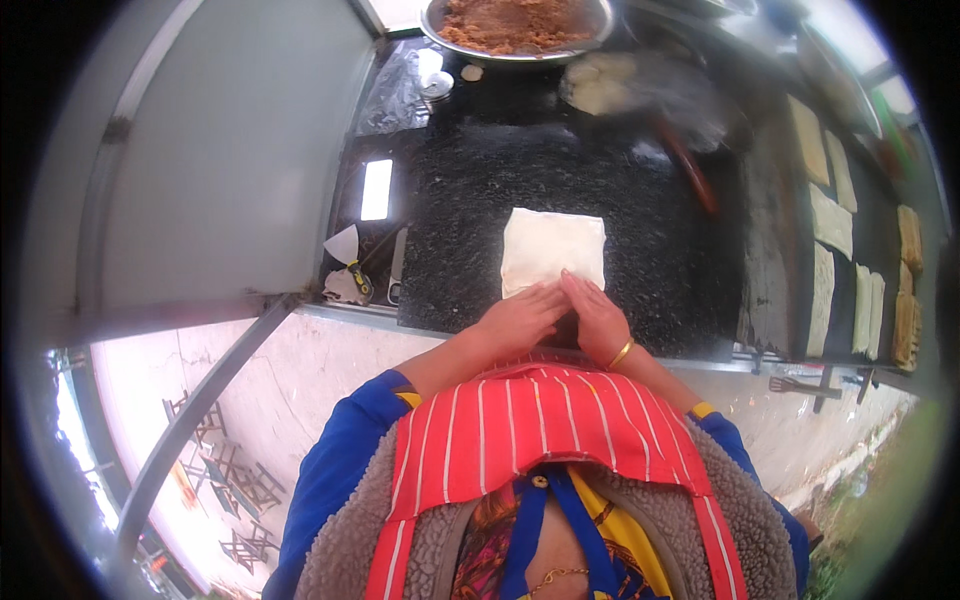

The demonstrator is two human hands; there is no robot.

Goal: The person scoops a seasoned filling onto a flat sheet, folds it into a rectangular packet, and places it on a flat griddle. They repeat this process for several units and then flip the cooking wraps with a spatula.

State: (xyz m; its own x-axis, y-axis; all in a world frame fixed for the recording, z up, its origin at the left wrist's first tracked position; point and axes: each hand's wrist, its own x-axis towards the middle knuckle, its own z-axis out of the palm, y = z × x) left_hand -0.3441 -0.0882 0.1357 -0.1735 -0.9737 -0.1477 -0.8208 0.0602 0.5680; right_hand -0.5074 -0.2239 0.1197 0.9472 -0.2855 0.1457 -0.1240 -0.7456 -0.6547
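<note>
A pale, nearly square sheet of dough [553, 246] lies flat on the dark speckled stone worktop [465, 172]. Both hands rest on its near edge with their fingertips meeting. My left hand [526, 319] presses the near left part, fingers together and stretched to the right. From the other side my right hand [600, 319], with a gold bangle at the wrist, touches the near right part. The palms and the dough's near edge beneath them are hidden, so whether the fingers pinch the edge cannot be made out.
Orange-brown filling heaps in a metal basin [517, 54] at the back. Dough balls [600, 82] sit near clear plastic and a reddish rolling pin [686, 165]. On the right, a griddle [840, 300] bears several flat dough pieces. A scraper [351, 259] lies left, beside a grey panel [232, 150].
</note>
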